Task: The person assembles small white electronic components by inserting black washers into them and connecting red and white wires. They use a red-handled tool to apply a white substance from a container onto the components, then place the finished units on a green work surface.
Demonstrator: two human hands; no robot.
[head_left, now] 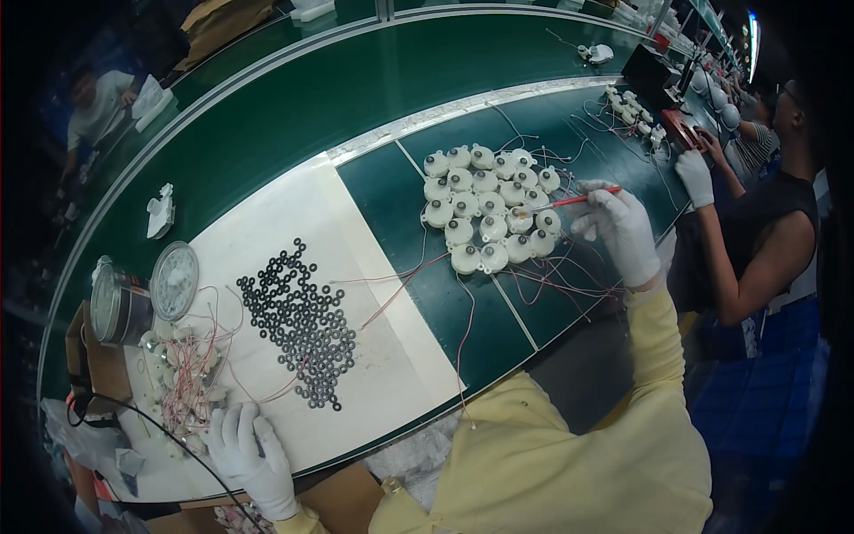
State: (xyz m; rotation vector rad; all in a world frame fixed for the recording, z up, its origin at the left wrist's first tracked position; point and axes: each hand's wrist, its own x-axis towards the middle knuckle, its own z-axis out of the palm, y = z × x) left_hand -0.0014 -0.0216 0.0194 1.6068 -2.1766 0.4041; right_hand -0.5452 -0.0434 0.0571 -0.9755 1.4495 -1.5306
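My right hand [618,227], in a white glove, grips a red pen-like tool [578,199] whose tip touches one of the round white motor units [487,206]. These units lie packed together on the green bench [391,205], with thin red wires trailing from them. My left hand [249,449], also gloved, rests with its fingers spread on the white mat [374,356] beside a tangle of small parts with red wires [182,378]. Between the hands, several black rings [298,320] are spread over the mat.
A round metal tin [116,307] and its lid [173,280] stand at the left. A white plastic piece [161,212] lies on the green belt. A co-worker at the right, one hand in a white glove [694,176], handles more white units [630,109].
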